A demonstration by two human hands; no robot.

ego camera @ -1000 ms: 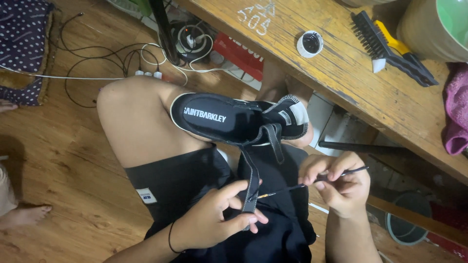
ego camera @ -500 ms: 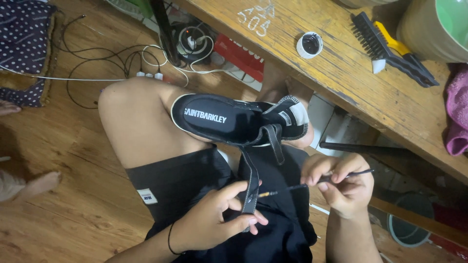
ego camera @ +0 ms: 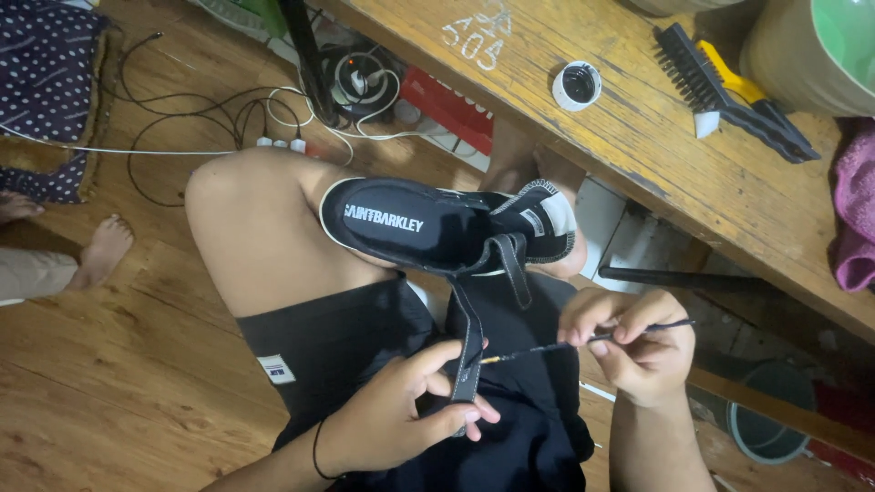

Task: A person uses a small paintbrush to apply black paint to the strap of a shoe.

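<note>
The black strap (ego camera: 468, 346) hangs from the shoe (ego camera: 447, 228) on my knee, its long axis toward me. Left hand (ego camera: 401, 424) fingers pinch its end; right hand (ego camera: 638, 351) fingers grip a thin tool (ego camera: 583, 341), tip just beside.

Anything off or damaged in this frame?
Yes: the black shoe resting on the person's knee has a strap hanging loose off its upper. The left hand pinches the strap's free end; the right hand points a thin tool at it. Cables sprawl tangled on the floor.
</note>
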